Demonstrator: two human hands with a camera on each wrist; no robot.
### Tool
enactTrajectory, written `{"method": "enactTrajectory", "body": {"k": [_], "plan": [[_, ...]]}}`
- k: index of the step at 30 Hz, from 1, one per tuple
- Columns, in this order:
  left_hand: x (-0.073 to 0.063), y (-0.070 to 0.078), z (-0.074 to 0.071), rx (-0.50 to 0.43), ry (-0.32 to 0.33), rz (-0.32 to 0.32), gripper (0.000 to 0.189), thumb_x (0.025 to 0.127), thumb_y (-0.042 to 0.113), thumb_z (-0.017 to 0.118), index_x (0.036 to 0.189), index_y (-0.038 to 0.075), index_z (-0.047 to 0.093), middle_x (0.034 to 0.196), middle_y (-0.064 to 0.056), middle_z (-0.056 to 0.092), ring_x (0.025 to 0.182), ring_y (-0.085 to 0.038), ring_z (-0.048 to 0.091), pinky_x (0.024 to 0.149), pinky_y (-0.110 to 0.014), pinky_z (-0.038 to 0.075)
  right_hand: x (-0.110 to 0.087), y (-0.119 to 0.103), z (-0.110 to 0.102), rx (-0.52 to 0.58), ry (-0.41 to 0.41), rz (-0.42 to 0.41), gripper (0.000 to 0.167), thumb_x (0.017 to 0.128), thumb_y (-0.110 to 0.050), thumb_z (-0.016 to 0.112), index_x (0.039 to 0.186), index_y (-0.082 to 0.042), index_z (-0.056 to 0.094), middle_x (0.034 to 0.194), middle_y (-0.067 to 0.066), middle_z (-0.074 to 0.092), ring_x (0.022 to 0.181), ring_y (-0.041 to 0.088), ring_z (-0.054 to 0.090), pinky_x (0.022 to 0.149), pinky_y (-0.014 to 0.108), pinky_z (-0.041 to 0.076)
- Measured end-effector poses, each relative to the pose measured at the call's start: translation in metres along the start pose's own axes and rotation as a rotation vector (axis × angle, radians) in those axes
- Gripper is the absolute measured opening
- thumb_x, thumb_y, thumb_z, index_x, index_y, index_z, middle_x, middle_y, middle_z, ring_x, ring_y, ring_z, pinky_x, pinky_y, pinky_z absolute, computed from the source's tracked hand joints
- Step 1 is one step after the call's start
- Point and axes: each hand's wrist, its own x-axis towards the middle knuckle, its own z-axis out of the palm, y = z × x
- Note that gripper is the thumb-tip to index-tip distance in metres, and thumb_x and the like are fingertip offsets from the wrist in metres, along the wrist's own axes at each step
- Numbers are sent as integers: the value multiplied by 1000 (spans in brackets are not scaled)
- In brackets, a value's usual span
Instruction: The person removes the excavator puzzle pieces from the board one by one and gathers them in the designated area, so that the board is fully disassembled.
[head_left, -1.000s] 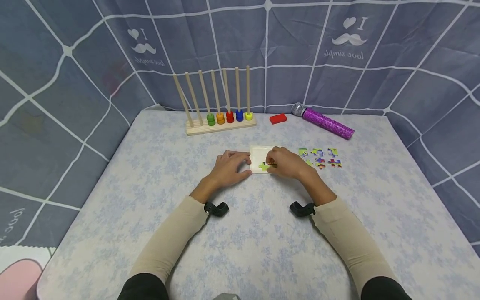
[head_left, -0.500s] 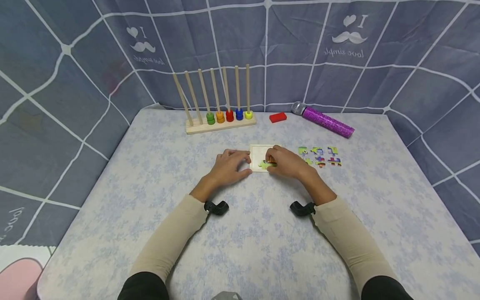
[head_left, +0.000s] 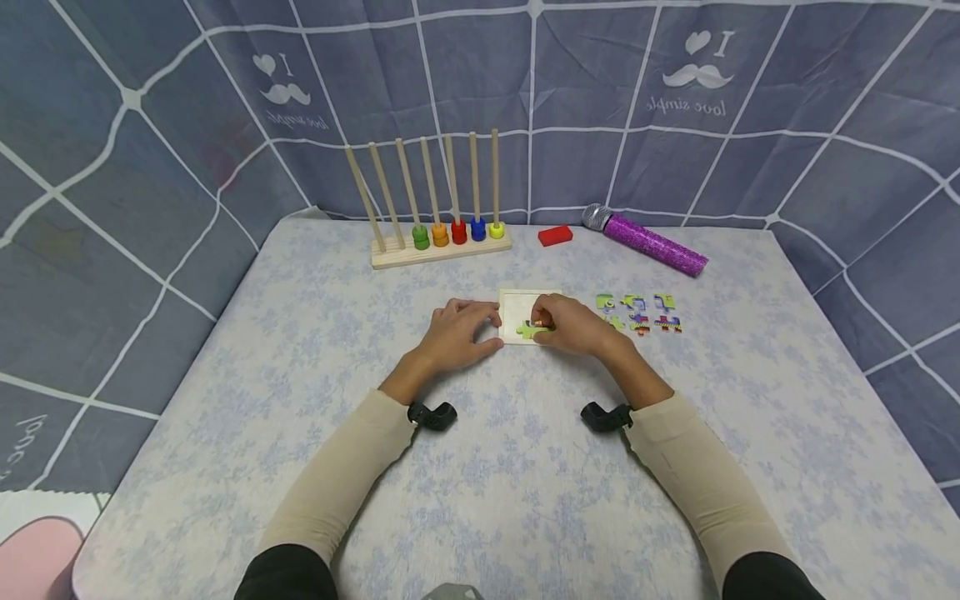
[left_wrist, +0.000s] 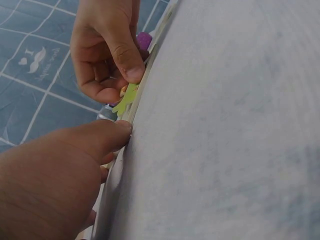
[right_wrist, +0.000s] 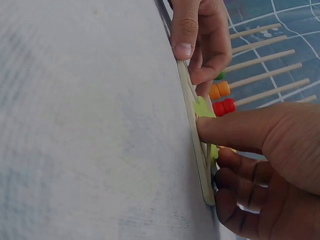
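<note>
A shallow pale wooden puzzle tray point(head_left: 516, 310) lies on the table between my hands. My left hand point(head_left: 454, 335) holds its near left corner, thumb at the front rim and curled fingers along the left side. My right hand point(head_left: 573, 325) is over the right part of the tray. Its thumb and index finger pinch a bright green jigsaw puzzle piece point(head_left: 527, 331) with darker print, low down in the tray. In the left wrist view the green piece point(left_wrist: 126, 102) juts out under the right thumb. The right fingers hide part of it.
Several loose puzzle pieces point(head_left: 638, 323) lie in two rows to the right of the tray. Behind stand a wooden peg rack point(head_left: 442, 253) with coloured beads, a red block point(head_left: 555, 236) and a purple glitter microphone point(head_left: 652, 244). A grey patterned curtain point(head_left: 480, 83) encloses the table.
My right fingers shift slightly over the puzzle piece, and the print showing between them changes from orange to dark and pale. My left hand stays at the tray's corner.
</note>
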Motion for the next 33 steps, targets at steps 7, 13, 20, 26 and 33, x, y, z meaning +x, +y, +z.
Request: {"method": "enactTrajectory", "body": {"k": [7,13,20,26,33], "plan": [[-1,1,-1,7,3,2,28,98,45,65,118,26,60,154,8,46,133,-31,40,99,-54,32,0,2,1,55,17,-9,26,88,-4,79,102,-1,58,92,10,55,84,24,51,76,38,43],[0,0,0,20,8,7,28,98,46,64,118,27,60,154,9,46,132,-30,41,98,-54,33,1,3,1,75,11,-12,26,87,-2,79,102,-1,58,94,10,60,85,24,54,78,38,45],[-1,0,0,18,7,4,28,97,46,64,117,26,60,154,8,47,133,-29,41,98,-53,32,-1,4,-2,53,-9,-75,29,83,3,80,104,1,60,95,10,61,86,24,57,79,38,48],[-2,1,-1,7,5,4,28,97,45,65,117,25,60,153,7,47,133,-30,40,98,-54,32,-3,-1,-4,-48,-16,-83,28,84,-1,81,104,0,61,91,7,58,84,21,53,78,37,46],[-2,1,-1,8,8,8,28,98,45,65,117,25,60,154,7,47,132,-29,41,98,-54,32,-7,-13,-4,-202,-1,-48,27,86,-6,81,103,-5,60,94,5,57,86,21,51,78,39,45]]}}
